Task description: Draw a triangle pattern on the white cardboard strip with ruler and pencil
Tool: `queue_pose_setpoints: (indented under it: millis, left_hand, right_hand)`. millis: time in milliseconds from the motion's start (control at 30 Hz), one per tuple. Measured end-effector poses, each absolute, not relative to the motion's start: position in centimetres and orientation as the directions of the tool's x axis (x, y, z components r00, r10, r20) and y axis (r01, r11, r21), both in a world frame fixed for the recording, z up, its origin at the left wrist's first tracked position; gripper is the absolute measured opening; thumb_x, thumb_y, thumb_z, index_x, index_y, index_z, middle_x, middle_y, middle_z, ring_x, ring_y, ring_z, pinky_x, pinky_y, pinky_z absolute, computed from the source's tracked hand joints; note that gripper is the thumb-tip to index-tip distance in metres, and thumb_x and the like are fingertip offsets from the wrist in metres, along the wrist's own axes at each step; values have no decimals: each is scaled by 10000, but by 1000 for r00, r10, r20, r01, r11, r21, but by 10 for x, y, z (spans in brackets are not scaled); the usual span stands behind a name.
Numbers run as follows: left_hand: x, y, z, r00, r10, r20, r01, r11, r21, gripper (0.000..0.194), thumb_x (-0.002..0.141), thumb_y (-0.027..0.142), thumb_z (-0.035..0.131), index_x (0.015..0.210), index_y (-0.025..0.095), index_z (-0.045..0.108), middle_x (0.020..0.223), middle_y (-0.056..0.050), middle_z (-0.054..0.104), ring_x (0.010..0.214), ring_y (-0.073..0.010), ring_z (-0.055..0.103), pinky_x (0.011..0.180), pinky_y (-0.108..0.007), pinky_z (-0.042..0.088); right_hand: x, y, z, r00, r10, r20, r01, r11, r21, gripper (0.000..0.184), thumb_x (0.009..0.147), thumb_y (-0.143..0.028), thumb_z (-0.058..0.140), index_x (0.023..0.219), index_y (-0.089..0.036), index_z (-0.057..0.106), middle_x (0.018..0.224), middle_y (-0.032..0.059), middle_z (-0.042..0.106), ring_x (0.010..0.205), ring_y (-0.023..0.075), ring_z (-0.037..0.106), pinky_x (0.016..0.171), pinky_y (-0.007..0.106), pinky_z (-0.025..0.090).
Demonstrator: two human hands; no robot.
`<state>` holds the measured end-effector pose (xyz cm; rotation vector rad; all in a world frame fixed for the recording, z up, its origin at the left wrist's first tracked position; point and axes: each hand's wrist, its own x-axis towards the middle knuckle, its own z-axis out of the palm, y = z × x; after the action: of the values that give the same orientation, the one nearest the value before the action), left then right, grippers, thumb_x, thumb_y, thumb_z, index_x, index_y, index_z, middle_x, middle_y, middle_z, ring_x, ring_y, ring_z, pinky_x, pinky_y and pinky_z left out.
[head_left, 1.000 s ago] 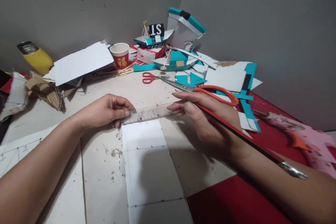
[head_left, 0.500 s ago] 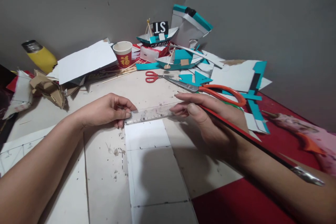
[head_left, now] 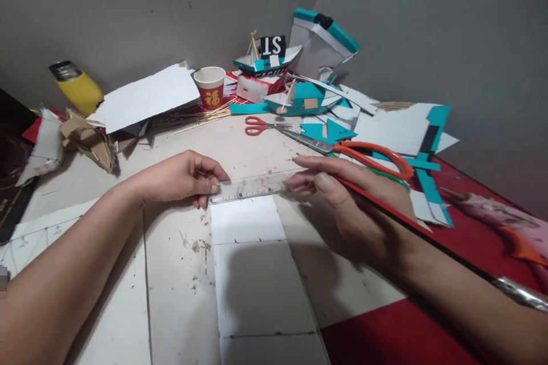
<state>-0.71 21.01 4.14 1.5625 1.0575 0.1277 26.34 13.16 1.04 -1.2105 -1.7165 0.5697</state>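
A clear plastic ruler [head_left: 252,185] lies across the top end of a white card strip [head_left: 248,221] that has pencil lines drawn across it. My left hand [head_left: 182,179] pinches the ruler's left end between thumb and fingers. At its other end, the curled fingertips of my right hand [head_left: 359,199] rest on or beside the ruler. A red and black pencil [head_left: 415,224] with a silver end lies along my right hand, its tip pointing up and left. Large orange-handled scissors [head_left: 377,155] lie just beyond that hand.
Small red scissors [head_left: 256,126], card boats [head_left: 299,104], a paper cup [head_left: 210,88], thin sticks [head_left: 209,115] and a yellow bottle [head_left: 81,91] stand or lie along the back. A pink-and-orange glue gun [head_left: 500,219] is at right. Marked card [head_left: 107,285] lies under my left forearm.
The view has turned slightly, so everything sits a little further right. Both hands, the ruler and the card strip keep nearly the same places relative to each other.
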Motion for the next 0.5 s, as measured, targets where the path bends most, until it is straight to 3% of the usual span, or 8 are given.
queue_pose_setpoints:
  millis: [267,367,500]
  left_hand:
    - [-8,210,39,592,675,-441,521,96,848,211,831,259,666,1001,137,697,604,12,625,509,-104,580,517,-202,478]
    - [-7,210,38,602,676,-426,512,84,855,192,824,240,671,984,139,702,572,20,612,506,-106,590,503,-192,471]
    - [-8,211,34,624,669,-403,480,79,874,176,810,219,674,966,143,702,568,26,621,485,-105,593,483,-188,463]
  right_hand:
    - [266,131,14,-112,889,444,483,439,-757,254,986,-390,529,1135,-280,703,949,38,766,845,206,726,771,381,587]
    - [267,125,21,-112,913,393,376,405,-833,276,990,-425,518,1145,-297,708,1006,43,754,846,194,721,764,361,592]
    - [268,117,44,-154,957,245,247,277,-929,374,999,-505,453,1078,-276,738,825,39,739,778,183,712,739,330,605]
